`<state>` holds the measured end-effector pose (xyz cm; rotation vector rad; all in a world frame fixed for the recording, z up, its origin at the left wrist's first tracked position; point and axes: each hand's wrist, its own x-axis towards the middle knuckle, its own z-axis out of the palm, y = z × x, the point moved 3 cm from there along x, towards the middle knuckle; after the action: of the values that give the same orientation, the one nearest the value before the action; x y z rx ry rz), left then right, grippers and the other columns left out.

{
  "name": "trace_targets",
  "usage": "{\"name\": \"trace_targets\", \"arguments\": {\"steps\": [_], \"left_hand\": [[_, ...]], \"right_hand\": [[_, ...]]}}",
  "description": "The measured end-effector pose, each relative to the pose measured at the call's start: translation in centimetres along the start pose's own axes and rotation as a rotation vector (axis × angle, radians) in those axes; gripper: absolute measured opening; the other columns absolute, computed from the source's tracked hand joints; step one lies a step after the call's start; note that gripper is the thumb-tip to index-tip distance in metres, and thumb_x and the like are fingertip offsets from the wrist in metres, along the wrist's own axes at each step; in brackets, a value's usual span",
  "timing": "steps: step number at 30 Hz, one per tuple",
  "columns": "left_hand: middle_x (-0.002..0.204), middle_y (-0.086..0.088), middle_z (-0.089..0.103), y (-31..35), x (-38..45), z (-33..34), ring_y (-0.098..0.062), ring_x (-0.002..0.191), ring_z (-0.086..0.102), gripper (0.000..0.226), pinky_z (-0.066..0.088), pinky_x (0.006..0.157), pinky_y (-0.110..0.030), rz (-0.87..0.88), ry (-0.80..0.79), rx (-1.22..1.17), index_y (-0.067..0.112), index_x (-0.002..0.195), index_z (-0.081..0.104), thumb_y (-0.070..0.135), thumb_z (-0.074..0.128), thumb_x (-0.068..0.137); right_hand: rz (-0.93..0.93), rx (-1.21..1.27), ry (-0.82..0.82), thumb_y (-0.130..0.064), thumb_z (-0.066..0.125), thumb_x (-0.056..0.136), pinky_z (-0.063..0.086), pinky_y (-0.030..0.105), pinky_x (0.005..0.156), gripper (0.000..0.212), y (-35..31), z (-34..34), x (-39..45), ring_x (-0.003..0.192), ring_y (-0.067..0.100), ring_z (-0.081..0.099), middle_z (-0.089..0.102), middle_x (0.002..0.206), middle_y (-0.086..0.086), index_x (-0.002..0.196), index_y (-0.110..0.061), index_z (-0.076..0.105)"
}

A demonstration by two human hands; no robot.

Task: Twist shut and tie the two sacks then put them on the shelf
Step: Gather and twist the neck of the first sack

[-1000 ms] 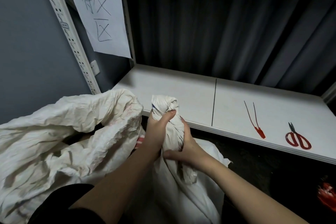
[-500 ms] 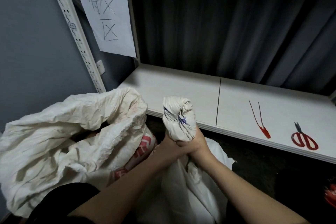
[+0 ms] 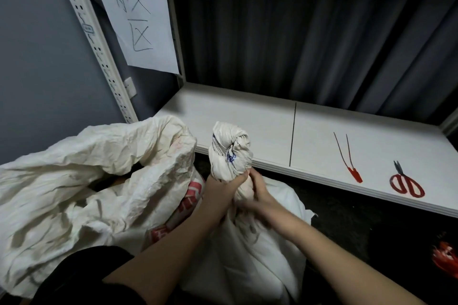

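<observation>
Shelf (image 3: pixel 243 119), white and wide, runs across the middle of the view from lower right to the left upright, with a dark curtain (image 3: pixel 297 32) hanging behind it. Below its front edge, at the left, sits an open sack (image 3: pixel 86 176), crumpled and cream-coloured, its mouth gaping toward the shelf and red print showing on its lower side. Just beside it to the right stands the twisted sack (image 3: pixel 247 242), white, its body low between the person's forearms and in front of the shelf edge. Its neck is gathered into a tight rope that stands nearly upright, long axis pointing up toward the shelf, and ends in a bunched knob with blue marks.

On the left upright a paper sign (image 3: pixel 133 15) with handwritten characters hangs.

Both hands grip that neck just under the knob: the left hand (image 3: pixel 220 187) wraps it from the left, and the right hand (image 3: pixel 259 189) curls round it from the right, the two touching.

On the shelf's right part lie red-handled scissors (image 3: pixel 406 182), blades pointing away, and near them to the left a thin red tie (image 3: pixel 347 156), its two strands pointing away from the red tip.
</observation>
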<state>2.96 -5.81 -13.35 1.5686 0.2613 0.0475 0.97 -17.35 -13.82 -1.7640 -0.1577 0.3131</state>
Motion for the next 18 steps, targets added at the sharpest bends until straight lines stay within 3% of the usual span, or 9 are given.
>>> {"name": "trace_targets", "arguments": {"steps": [3,5,7,9,12,14,16,18], "left_hand": [[0.101,0.014,0.061,-0.5,0.3,0.3,0.006,0.089,0.059,0.027,0.038,0.065,0.006,0.021,-0.037,0.066,0.024,0.099,0.059,0.006,0.070,0.082],[0.112,0.011,0.057,-0.9,-0.3,1.2,-0.003,0.104,0.055,0.037,0.037,0.075,0.003,0.036,-0.142,0.198,0.018,0.117,0.057,0.020,0.069,0.081],[0.108,0.008,0.064,-1.2,-0.9,1.6,-0.005,0.100,0.062,0.044,0.044,0.079,-0.008,0.046,-0.203,0.231,0.019,0.116,0.060,0.021,0.072,0.073],[0.097,0.010,0.070,-1.1,-1.2,1.6,-0.002,0.091,0.065,0.039,0.048,0.077,-0.011,0.046,-0.244,0.252,0.023,0.104,0.064,0.024,0.071,0.065],[0.101,0.006,0.070,-1.1,-1.0,1.6,-0.004,0.097,0.065,0.049,0.049,0.079,-0.013,0.063,-0.376,0.376,0.017,0.108,0.064,0.033,0.068,0.063],[0.103,0.008,0.067,-1.0,-1.2,1.2,-0.002,0.097,0.062,0.041,0.046,0.076,-0.008,0.060,-0.435,0.446,0.020,0.109,0.063,0.029,0.071,0.069],[0.103,0.013,0.064,-1.0,-1.2,0.9,0.001,0.098,0.059,0.041,0.045,0.080,-0.012,0.045,-0.412,0.473,0.028,0.107,0.061,0.032,0.074,0.069],[0.111,0.012,0.060,-1.0,-1.3,1.4,0.003,0.104,0.052,0.046,0.035,0.084,-0.009,0.054,-0.360,0.570,0.026,0.118,0.058,0.036,0.071,0.075]], "right_hand": [[-0.090,0.109,0.096,-0.019,0.077,0.076,0.027,0.019,0.110,0.096,-2.6,-2.2,0.6,0.139,0.006,0.029,0.028,0.150,-0.005,0.148,-0.022,0.014],[-0.107,0.113,0.037,-0.009,0.078,0.075,0.039,0.028,0.107,0.082,-3.9,-2.7,1.5,0.126,0.008,0.049,0.049,0.139,-0.002,0.142,-0.022,0.033],[-0.058,0.224,-0.080,-0.002,0.073,0.076,0.050,0.034,0.095,0.053,-4.7,-2.9,1.9,0.107,0.014,0.065,0.067,0.120,0.005,0.124,-0.016,0.056],[-0.031,0.316,-0.195,-0.002,0.068,0.076,0.051,0.035,0.095,0.054,-5.0,-3.1,2.1,0.110,0.021,0.063,0.065,0.124,0.010,0.127,-0.017,0.055],[-0.036,0.286,-0.287,-0.003,0.066,0.075,0.052,0.032,0.091,0.057,-5.0,-2.9,2.3,0.110,0.022,0.063,0.065,0.124,0.010,0.128,-0.019,0.054],[-0.032,0.227,-0.261,-0.002,0.072,0.073,0.052,0.027,0.083,0.046,-5.2,-2.3,2.3,0.099,0.018,0.067,0.071,0.109,0.006,0.115,-0.019,0.063],[-0.048,0.171,-0.201,0.005,0.075,0.073,0.054,0.022,0.079,0.040,-5.0,-2.0,2.4,0.088,0.010,0.068,0.074,0.091,-0.004,0.103,-0.020,0.065],[-0.059,0.155,-0.148,0.004,0.075,0.074,0.054,0.021,0.081,0.038,-5.1,-1.5,2.3,0.085,0.006,0.067,0.073,0.085,-0.008,0.101,-0.019,0.063]]}}
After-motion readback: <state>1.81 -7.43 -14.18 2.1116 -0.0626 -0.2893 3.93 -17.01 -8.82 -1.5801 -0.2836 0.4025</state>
